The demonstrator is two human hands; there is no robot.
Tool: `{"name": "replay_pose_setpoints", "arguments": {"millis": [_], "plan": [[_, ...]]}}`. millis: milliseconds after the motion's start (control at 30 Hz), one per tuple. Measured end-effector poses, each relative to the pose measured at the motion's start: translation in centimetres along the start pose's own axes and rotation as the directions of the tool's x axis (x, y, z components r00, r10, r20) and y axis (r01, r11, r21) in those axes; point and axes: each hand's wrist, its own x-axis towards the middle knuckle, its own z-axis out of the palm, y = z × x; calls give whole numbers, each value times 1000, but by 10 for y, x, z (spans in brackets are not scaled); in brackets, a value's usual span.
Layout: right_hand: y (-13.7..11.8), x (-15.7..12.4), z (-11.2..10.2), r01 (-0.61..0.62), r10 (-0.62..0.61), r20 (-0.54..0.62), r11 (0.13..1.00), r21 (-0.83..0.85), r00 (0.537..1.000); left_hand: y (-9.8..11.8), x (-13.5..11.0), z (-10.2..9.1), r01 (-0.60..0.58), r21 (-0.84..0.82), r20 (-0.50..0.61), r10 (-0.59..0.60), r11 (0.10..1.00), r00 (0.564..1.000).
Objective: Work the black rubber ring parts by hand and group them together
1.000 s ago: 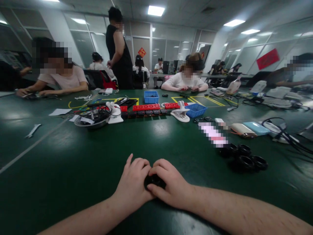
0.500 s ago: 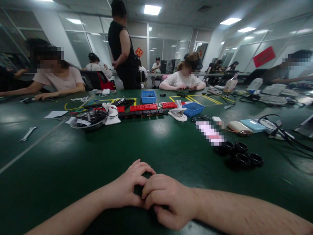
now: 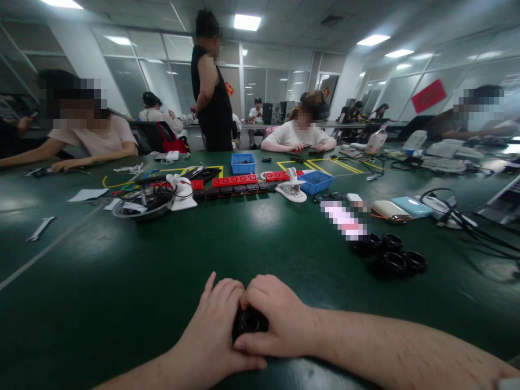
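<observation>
A black round part with a dark hole in its middle point(image 3: 250, 320) is between my two hands, low over the green table. My left hand point(image 3: 217, 325) wraps its left side, the little finger lifted and the thumb lying along the near side. From the right, my right hand point(image 3: 280, 317) grips the same part, fingers curled over its far edge and thumb across the near edge. The part's outer edges are mostly covered by the fingers. To the right of my hands, several black ring-shaped parts point(image 3: 393, 263) sit in a cluster.
A wrench point(image 3: 40, 229) lies at the left, near a metal bowl point(image 3: 142, 213) of cables. Red power strips point(image 3: 234, 181), a white clip stand point(image 3: 291, 189) and a blue tray point(image 3: 317, 187) cross the middle. Power banks point(image 3: 392, 211) and cables lie right. Several people sit around; one stands behind.
My right hand has turned and spread over the black part, which was hidden before and now shows between my hands. My left hand has closed in against its side. The view has shifted slightly.
</observation>
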Motion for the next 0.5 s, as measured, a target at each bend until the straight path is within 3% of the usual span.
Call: {"name": "replay_pose_setpoints", "arguments": {"millis": [167,367,500], "plan": [[0,0,-2,28,-28,-13,999,20,1000,4,3,-5,18,30,-30,-17,999,999],[2,2,-6,127,-124,-30,974,190,992,-10,11,-18,-73,-120,82,83,990,993],[1,2,-7,136,-138,-5,972,193,990,-18,13,-18,-88,-189,162,120,978,980]]}}
